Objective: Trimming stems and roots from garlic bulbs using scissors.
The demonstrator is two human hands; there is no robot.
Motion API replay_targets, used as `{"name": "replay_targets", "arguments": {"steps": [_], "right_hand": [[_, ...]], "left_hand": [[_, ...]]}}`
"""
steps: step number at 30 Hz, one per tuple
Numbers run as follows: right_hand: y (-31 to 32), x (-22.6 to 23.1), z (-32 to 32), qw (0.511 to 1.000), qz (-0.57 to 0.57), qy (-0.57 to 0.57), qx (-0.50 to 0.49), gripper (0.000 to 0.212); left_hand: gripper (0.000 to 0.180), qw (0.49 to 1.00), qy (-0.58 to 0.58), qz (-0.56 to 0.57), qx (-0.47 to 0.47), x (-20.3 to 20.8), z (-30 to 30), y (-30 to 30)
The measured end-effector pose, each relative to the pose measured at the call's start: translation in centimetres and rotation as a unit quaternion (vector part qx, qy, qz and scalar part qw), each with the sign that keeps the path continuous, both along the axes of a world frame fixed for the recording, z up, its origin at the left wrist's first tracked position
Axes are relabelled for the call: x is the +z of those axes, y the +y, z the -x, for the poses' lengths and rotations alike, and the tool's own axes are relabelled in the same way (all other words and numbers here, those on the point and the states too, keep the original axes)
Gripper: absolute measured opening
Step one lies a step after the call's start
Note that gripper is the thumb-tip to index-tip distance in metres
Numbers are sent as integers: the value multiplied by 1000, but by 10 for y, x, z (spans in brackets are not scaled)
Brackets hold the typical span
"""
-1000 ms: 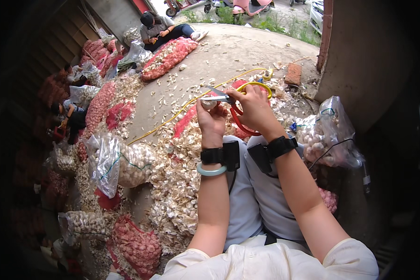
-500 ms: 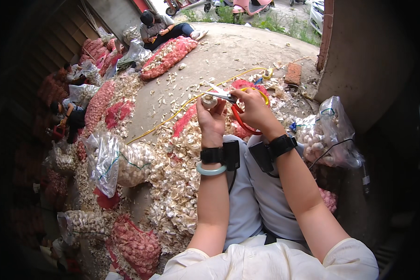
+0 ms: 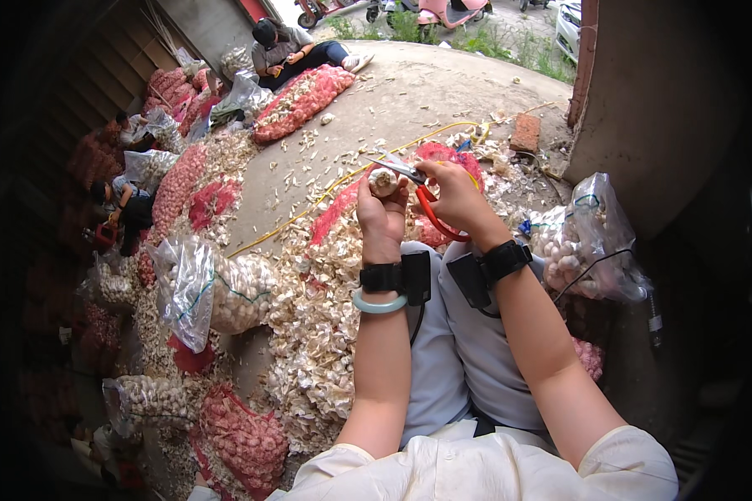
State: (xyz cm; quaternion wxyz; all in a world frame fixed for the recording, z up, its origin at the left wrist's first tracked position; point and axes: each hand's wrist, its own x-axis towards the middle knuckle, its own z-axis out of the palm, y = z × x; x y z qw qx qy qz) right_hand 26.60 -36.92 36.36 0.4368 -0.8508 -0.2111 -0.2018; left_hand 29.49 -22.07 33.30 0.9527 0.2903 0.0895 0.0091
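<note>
Garlic point(image 3: 383, 183): sat in the upper centre of the frame, likely light, firm, slick-skinned.
Left grip point(image 3: 381, 219): cupped the garlic; its rounded sides seemed the best hold.
Right grip point(image 3: 459, 197): held scissors point(image 3: 409, 172), though finger placement was unclear.
</note>
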Motion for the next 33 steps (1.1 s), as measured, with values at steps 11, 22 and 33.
{"name": "replay_targets", "arguments": {"steps": [11,22,33], "right_hand": [[-1,3,3,1000,-18,16,-2,42],[-2,2,2,995,-19,97,-24,48],[-3,1,1,991,-25,133,-17,55]], "left_hand": [[28,1000,0,-1,-13,-1,1,3],[38,999,31,8,17,4,1,1],[37,1000,17,12,-1,5,2,1]]}}
